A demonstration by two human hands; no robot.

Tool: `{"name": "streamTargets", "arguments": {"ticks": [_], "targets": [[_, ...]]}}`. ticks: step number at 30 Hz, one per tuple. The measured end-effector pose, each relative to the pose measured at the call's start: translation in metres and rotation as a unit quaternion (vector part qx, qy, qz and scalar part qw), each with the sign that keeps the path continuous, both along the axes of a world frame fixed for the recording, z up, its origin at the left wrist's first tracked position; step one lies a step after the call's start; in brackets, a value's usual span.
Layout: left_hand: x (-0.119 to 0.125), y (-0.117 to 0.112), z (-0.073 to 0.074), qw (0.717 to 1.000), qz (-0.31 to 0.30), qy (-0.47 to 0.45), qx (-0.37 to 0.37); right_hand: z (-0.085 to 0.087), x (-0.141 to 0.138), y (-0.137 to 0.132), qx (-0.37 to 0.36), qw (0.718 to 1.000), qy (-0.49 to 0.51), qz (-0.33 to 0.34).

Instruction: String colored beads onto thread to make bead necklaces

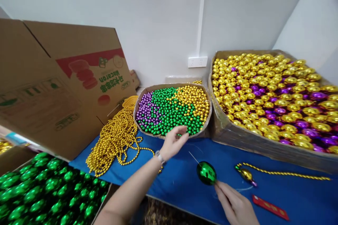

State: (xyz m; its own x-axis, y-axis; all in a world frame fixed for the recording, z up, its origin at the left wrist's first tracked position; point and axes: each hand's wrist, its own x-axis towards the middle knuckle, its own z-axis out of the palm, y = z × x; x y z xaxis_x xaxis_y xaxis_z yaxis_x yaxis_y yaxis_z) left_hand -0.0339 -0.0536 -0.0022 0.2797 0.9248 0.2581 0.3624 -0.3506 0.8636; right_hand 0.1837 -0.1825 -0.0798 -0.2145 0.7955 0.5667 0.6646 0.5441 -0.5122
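Observation:
My right hand [235, 202] pinches the lower right end of a large shiny green egg-shaped bead [206, 173] above the blue tabletop. A thin needle [194, 157] sticks out of the bead's upper left side. Over the front rim of a shallow box [171, 135] is my left hand [174, 142], its fingers bent and a gap showing between them and the thumb. I see nothing in it. Small round beads [171, 107] in purple, green and gold fill that box. A short gold bead strand [285, 173] with a bigger gold bead lies right of my right hand.
Gold bead strands [113, 140] are heaped left of the box. A large carton [250, 146] of gold and purple beads stands at right. A cardboard box [66, 88] rises at left, above big green beads [47, 190]. A red object [270, 207] lies front right.

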Motion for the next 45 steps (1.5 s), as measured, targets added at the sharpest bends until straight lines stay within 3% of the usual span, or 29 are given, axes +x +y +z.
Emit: {"name": "streamTargets", "arguments": {"ticks": [2,3,7,10,18,27,34,38,40,41,42,44,45], "targets": [[0.013,0.042,0.008,0.967,0.058,0.229,0.092,-0.001,0.002,0.002,0.014,1.000,-0.008,-0.010],[0.021,0.060,0.010,0.950,0.063,0.284,0.109,-0.001,0.003,0.003,0.024,1.000,-0.014,-0.012],[0.053,0.103,0.009,0.915,0.043,0.381,0.126,0.002,0.006,0.004,0.051,0.998,-0.037,-0.019],[0.063,0.108,0.004,0.893,0.029,0.429,0.133,0.004,0.010,0.003,0.048,0.997,-0.043,-0.036],[0.058,0.109,0.002,0.855,0.012,0.503,0.126,0.003,0.009,0.006,0.007,0.998,-0.020,-0.056],[0.056,0.114,0.002,0.871,0.034,0.482,0.089,0.006,0.012,0.005,-0.007,0.997,-0.014,-0.074],[0.057,0.108,0.010,0.928,0.058,0.365,0.047,0.008,0.013,0.009,-0.014,0.997,-0.004,-0.074],[0.047,0.077,0.012,0.968,0.039,0.245,0.021,0.013,0.017,0.009,-0.018,0.996,0.001,-0.082],[0.039,0.055,0.010,0.994,-0.002,0.099,-0.045,0.016,0.018,0.010,-0.017,0.996,0.004,-0.087],[0.035,0.043,0.009,0.995,-0.027,-0.010,-0.100,0.016,0.018,0.010,-0.012,0.996,0.003,-0.089],[0.032,0.032,0.008,0.977,-0.049,-0.127,-0.161,0.016,0.018,0.011,-0.004,0.996,0.001,-0.090],[0.028,0.014,0.007,0.908,-0.074,-0.315,-0.267,0.016,0.016,0.012,0.012,0.996,-0.011,-0.089],[0.027,0.007,0.006,0.882,-0.076,-0.358,-0.297,0.015,0.015,0.012,0.019,0.996,-0.018,-0.089]]}}
